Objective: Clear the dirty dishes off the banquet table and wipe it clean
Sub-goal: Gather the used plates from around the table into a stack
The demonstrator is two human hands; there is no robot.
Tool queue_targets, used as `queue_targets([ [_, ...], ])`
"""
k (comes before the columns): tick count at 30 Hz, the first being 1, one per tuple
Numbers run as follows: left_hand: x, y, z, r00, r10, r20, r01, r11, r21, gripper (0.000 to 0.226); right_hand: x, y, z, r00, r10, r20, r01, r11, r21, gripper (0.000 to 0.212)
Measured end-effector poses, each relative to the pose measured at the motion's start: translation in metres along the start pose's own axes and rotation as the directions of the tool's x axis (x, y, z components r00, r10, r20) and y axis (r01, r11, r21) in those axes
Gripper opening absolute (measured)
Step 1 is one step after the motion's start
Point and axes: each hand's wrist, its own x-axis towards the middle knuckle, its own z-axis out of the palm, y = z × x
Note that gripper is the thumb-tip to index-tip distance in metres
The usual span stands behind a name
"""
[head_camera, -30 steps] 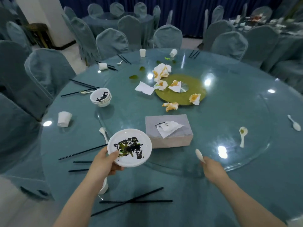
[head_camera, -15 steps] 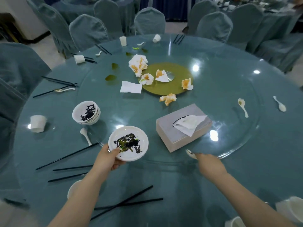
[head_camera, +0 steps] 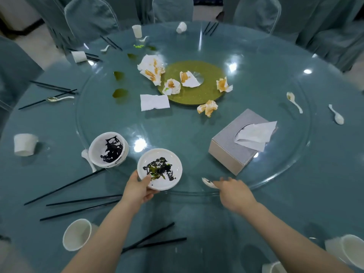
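My left hand point(head_camera: 138, 191) grips the near rim of a small white plate point(head_camera: 160, 168) smeared with dark sauce, held just above the glass turntable's near edge. In my right hand point(head_camera: 234, 193) is a white spoon point(head_camera: 208, 182), bowl pointing left toward the plate. A stack of dirty white bowls point(head_camera: 108, 149) sits left of the plate. Stained crumpled napkins point(head_camera: 151, 68) lie around the green centre disc point(head_camera: 194, 83). Two more white spoons point(head_camera: 294, 101) lie at the right.
A grey tissue box point(head_camera: 235, 146) stands on the turntable to the right. Black chopsticks point(head_camera: 78, 205) lie scattered along the near and left table edge, with white cups point(head_camera: 76, 234) among them. Covered chairs point(head_camera: 90, 16) ring the round table point(head_camera: 325, 174).
The view has tilted down and closer to the table. My left hand carried the plate rightward, closer to the bowl stack. My right hand with the spoon dropped toward the turntable edge.
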Motion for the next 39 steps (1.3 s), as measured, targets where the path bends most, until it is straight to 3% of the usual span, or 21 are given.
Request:
queue_targets([
  [7,-0.013,-0.013,0.030,0.990,-0.065,0.126,0.073,0.996,-0.057,0.027,-0.004,0.026,0.002,0.996,0.081,0.025,-0.081,0.997,0.019,0.046],
  [11,-0.019,-0.013,0.039,0.981,-0.102,0.167,0.104,0.995,-0.004,0.029,-0.010,0.033,0.004,0.984,0.175,-0.019,-0.172,0.979,0.109,0.054],
  [14,-0.030,-0.013,0.039,0.966,-0.153,0.210,0.133,0.986,0.104,0.035,-0.013,0.033,0.005,0.977,0.214,-0.020,-0.211,0.972,0.107,0.049],
  [18,-0.050,-0.016,0.024,0.952,-0.162,0.261,0.133,0.983,0.126,0.033,-0.015,0.038,0.001,0.977,0.214,0.019,-0.215,0.974,0.074,0.042],
  [21,-0.071,-0.017,0.004,0.964,-0.082,0.255,0.057,0.993,0.107,0.027,-0.027,0.042,0.003,0.970,0.242,-0.005,-0.238,0.956,0.171,0.075],
  [23,-0.087,-0.019,-0.013,0.973,-0.012,0.231,-0.009,0.996,0.087,0.023,-0.038,0.033,0.009,0.975,0.213,-0.067,-0.198,0.963,0.185,0.092],
  [25,-0.101,-0.022,-0.030,0.979,0.057,0.197,-0.067,0.997,0.048,0.022,-0.043,0.020,0.018,0.975,0.205,-0.082,-0.178,0.950,0.255,0.087],
  [28,-0.117,-0.027,-0.054,0.987,0.121,0.108,-0.122,0.993,-0.001,0.020,-0.048,-0.008,0.030,0.979,0.188,-0.081,-0.147,0.921,0.360,0.031],
  [30,-0.121,-0.031,-0.069,0.988,0.149,0.051,-0.148,0.989,-0.030,0.019,-0.054,-0.026,0.037,0.992,0.116,-0.048,-0.093,0.934,0.344,0.017],
  [35,-0.127,-0.053,-0.110,0.977,0.199,-0.072,-0.206,0.972,-0.115,0.019,-0.067,-0.058,0.056,0.999,0.034,0.038,-0.045,0.946,0.321,0.021],
  [39,-0.127,-0.071,-0.143,0.946,0.194,-0.261,-0.236,0.961,-0.140,0.021,-0.071,-0.067,0.058,0.998,0.044,0.052,-0.057,0.953,0.297,0.034],
])
